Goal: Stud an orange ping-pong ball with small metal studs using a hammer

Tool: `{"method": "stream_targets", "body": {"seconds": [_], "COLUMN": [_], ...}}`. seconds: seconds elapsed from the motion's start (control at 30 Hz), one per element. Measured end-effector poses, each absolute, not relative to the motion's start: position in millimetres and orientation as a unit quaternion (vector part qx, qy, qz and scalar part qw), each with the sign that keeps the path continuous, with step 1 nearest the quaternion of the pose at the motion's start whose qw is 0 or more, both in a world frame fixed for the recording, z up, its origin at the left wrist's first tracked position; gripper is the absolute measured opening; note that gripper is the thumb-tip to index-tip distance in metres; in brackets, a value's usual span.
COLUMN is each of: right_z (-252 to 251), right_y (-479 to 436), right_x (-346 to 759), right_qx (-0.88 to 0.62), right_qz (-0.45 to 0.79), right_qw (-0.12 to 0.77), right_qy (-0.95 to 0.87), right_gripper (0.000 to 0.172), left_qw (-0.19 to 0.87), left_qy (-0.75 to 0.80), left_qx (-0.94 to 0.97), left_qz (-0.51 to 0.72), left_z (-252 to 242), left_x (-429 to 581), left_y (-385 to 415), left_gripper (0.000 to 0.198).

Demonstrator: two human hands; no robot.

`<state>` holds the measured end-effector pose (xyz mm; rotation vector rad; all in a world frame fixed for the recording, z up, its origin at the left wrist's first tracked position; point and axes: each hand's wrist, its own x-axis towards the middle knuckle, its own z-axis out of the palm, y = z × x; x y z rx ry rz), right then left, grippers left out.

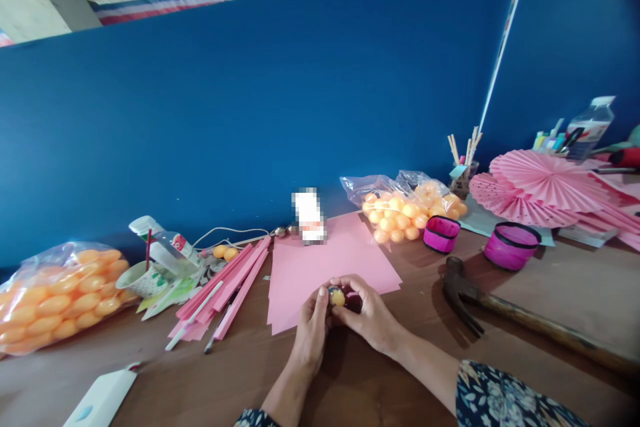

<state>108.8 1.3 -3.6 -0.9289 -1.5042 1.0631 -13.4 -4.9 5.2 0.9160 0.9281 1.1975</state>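
Both my hands meet over the front edge of a pink paper sheet (325,260) on the brown table (550,293). My left hand (313,327) and my right hand (367,310) pinch a small orange ball (337,297) between their fingertips. Something dark wraps part of the ball; I cannot make out what it is. The fingers of both hands are curled closed round it.
A bag of orange balls (55,297) lies far left, another bag (400,210) at the back. Pink paper strips (225,287), a paper cup (143,278), a hammer (500,313), two pink tape rolls (511,245), pink paper fans (545,187) and a blue wall (300,113) surround me.
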Motion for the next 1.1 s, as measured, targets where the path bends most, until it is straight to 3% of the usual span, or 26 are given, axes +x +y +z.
{"method": "stream_targets", "body": {"seconds": [1.1], "right_z": [-1.2], "right_y": [0.5], "right_x": [110.0], "right_qx": [-0.392], "right_qz": [0.441], "right_qw": [0.508], "right_qy": [-0.628], "right_gripper": [0.036], "left_qw": [0.618], "left_qy": [0.419], "left_qx": [0.41], "left_qz": [0.523], "left_z": [1.8], "left_x": [-13.8], "left_y": [-2.4], "left_gripper": [0.039]}}
